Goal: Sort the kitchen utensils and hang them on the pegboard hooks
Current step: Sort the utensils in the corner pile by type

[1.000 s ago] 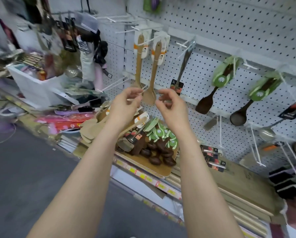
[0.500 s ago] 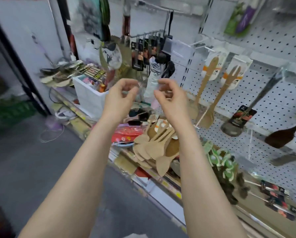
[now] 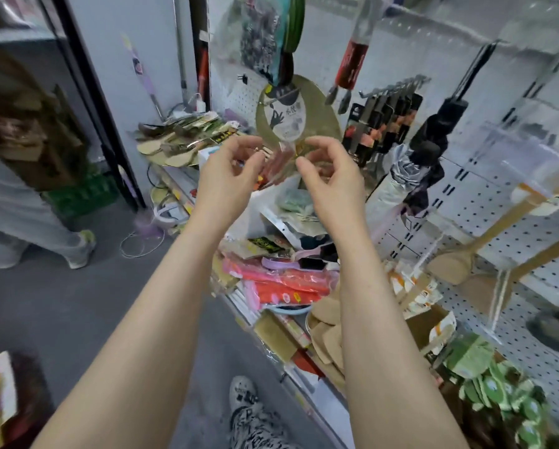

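Both hands: left hand (image 3: 229, 179) and right hand (image 3: 335, 178) raised side by side, fingers curled; blur hides whether they pinch anything.
Hung utensils: pale wooden spatulas (image 3: 451, 265) right of the grip, against white pegboard (image 3: 531, 218).
Loose utensils: wooden spatula pile (image 3: 326, 328) below the right wrist.

The pegboard (image 3: 531, 348) is white with dark holes. Pale tan wooden spatulas (image 3: 450, 265) hang on it. Below it lie red-orange packets (image 3: 288, 286) and dark brown spoons (image 3: 495, 387) with green labels.
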Demonstrator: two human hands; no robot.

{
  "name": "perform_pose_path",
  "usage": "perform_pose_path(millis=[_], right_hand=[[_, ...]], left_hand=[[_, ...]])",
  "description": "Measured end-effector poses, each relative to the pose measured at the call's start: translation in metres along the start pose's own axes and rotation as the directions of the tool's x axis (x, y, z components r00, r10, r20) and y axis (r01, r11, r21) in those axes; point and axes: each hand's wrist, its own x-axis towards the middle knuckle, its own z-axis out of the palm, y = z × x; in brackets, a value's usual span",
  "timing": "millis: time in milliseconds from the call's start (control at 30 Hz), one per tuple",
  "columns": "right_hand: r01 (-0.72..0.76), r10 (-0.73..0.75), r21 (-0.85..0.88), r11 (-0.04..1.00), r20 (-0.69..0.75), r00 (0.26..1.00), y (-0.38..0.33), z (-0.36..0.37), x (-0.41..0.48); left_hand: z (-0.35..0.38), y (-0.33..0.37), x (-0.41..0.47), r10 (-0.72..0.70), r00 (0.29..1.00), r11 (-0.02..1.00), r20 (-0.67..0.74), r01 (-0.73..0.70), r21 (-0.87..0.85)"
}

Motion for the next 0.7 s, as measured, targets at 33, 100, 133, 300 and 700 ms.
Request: perform_pose_path(millis=[33,100,133,300,700], right_hand=[[0.006,-0.006,0.007,1.0,0.006,1.0,0.003,0.008,0.012],[0.017,-0.017,0.013,1.0,0.022,1.0,0.011,0.026,0.041],[0.022,-0.023,0.017,1.0,0.029,0.999,0.014,0.036,0.058],[0.046,-0.048,0.03,0.998,0.064,0.997,0.028,0.078,0.126],[0.053,-0.058,0.046,0.998,0.117,0.991,0.045,0.193,0.23]], left_hand=[[-0.001,-0.005,0.013,0.004,1.0,1.0,-0.01,-0.004,0.003],[-0.002,-0.015,0.042,0.01,0.999,1.0,-0.039,-0.009,0.022],[-0.002,-0.019,0.06,0.009,0.999,1.0,-0.048,-0.007,0.03],[-0.005,-0.039,0.122,-0.018,0.996,0.999,-0.083,0.022,0.037],[-0.048,-0.11,0.249,-0.034,0.988,0.999,-0.149,0.039,0.03]])
